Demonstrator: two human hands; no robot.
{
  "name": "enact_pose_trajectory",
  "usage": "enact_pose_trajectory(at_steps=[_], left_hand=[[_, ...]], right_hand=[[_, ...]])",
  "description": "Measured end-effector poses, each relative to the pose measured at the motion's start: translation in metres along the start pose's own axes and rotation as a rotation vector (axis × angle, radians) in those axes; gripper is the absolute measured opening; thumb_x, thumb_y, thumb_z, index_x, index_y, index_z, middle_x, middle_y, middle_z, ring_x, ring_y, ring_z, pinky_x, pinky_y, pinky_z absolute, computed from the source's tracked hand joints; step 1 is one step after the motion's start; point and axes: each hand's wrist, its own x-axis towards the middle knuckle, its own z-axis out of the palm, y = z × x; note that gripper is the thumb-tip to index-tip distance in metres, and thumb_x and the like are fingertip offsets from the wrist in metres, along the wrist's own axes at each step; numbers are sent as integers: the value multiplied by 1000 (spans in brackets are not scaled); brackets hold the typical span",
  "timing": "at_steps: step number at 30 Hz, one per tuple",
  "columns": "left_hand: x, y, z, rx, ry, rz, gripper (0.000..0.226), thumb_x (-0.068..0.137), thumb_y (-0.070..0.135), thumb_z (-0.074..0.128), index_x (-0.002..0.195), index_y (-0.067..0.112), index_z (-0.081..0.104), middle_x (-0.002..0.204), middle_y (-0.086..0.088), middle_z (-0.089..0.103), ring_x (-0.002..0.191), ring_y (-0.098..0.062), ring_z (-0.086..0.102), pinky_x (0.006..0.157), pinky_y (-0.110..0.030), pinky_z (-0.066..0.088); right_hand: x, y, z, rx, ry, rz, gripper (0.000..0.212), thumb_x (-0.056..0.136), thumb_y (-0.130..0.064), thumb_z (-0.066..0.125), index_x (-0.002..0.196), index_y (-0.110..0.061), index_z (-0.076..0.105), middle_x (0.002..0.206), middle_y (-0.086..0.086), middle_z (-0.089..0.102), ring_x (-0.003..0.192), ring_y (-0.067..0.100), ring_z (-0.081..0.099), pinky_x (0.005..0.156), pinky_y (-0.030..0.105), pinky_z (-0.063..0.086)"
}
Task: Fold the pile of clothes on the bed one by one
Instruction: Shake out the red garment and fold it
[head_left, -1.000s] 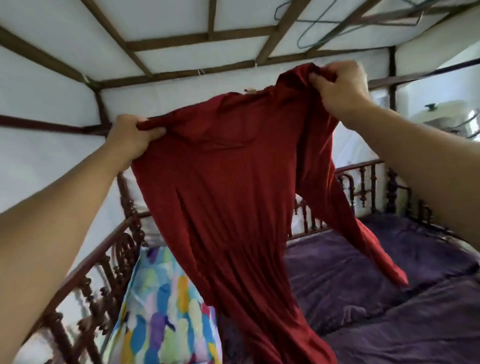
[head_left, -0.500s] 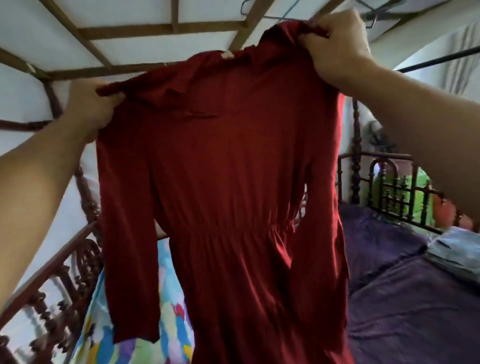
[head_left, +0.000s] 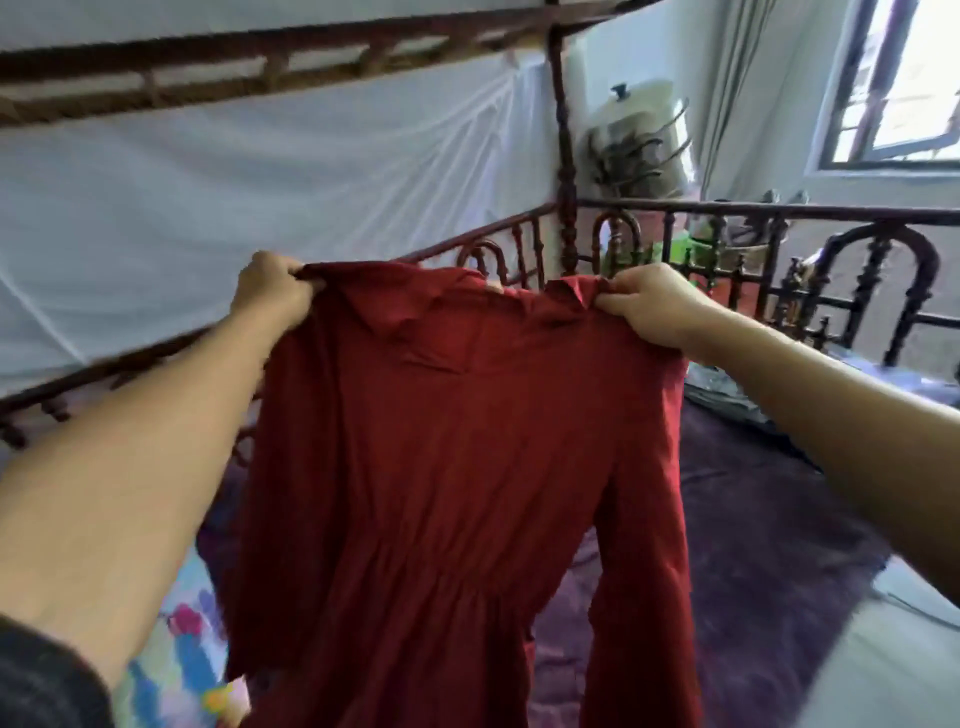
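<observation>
At the lower left of the frame, a bright patterned cloth (head_left: 176, 665) showed below the left forearm. Left of centre, the left hand (head_left: 270, 291) was clenched on one shoulder of a red dress (head_left: 457, 467), with fabric bunched inside the curled fingers. The dress hung straight down from that grip across the middle of the frame. Its long axis ran top to bottom: collar at the top, gathered waist lower down, a sleeve dangling on each side and the hem passing out of the bottom edge. Right of centre, the right hand (head_left: 649, 306) pinched the other shoulder between thumb and fingers at about the same height, so the shoulder line ran level. Neither hand looked nearer the garment than the other. Both held it from above, with its whole length below them. Behind the dress and to the right lay the purple cover of the bed (head_left: 753, 519), with the dark rail (head_left: 779, 213) beyond. Laying the dress flat would likely mean lowering both hands together toward that cover, hem first.
</observation>
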Motion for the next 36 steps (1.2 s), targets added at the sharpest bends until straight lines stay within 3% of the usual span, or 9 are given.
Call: enact_pose_trajectory(at_steps=[3,7,12,15,19,23,28,32,36], left_hand=[[5,28,126,62,-187,-27,28,85,32,70,99,7,71,107,-21,68,102,-32,63,78,-33,45],[11,67,293,125,-367,-63,21,86,29,69,77,10,67,102,-26,67,98,-37,63,76,-40,47],[13,118,471,303,-423,-80,22,86,40,66,96,22,71,115,-12,65,109,-32,60,85,-38,48],[12,157,565,351,-464,-89,30,87,40,64,112,25,68,119,-12,64,111,-33,59,87,-37,47],[4,192,679,268,-578,-97,21,89,34,60,101,20,71,108,-12,68,105,-34,60,79,-36,44],[-9,206,775,135,-693,-100,18,91,28,58,99,18,71,108,-12,69,106,-33,59,78,-32,43],[-24,180,824,43,-859,-99,46,91,24,61,136,18,52,123,-8,61,117,-25,55,95,-26,38],[-34,113,787,120,-830,-223,43,88,24,65,130,18,56,123,-9,62,117,-29,56,100,-32,41],[-63,18,717,278,-796,-397,36,86,23,66,122,18,61,119,-12,65,113,-31,58,97,-36,45]], right_hand=[[22,118,8,-66,-84,110,24,92,-22,61,85,1,66,76,14,61,68,22,52,62,35,43],[60,273,13,-146,-150,268,25,92,-22,61,77,-2,60,69,6,55,68,20,50,61,31,36],[95,432,15,-204,-194,453,18,94,-27,56,78,-17,57,85,12,64,85,30,60,66,30,35],[115,512,14,-241,-196,564,17,95,-31,53,81,-21,55,99,18,67,97,38,60,75,37,44],[133,607,11,-288,-150,723,21,96,-33,49,98,-16,61,108,21,65,103,42,57,85,44,48],[143,690,17,-368,-149,853,26,96,-35,49,109,-18,62,113,21,63,104,41,58,84,43,46],[145,735,48,-558,-341,882,27,96,-35,47,116,-19,56,115,19,61,105,40,58,76,39,40],[154,715,73,-707,-451,712,33,92,-32,52,120,-15,45,120,17,55,113,39,50,82,44,42],[174,663,124,-677,-535,453,39,88,-30,56,125,-19,50,122,12,53,115,34,48,89,45,45]])
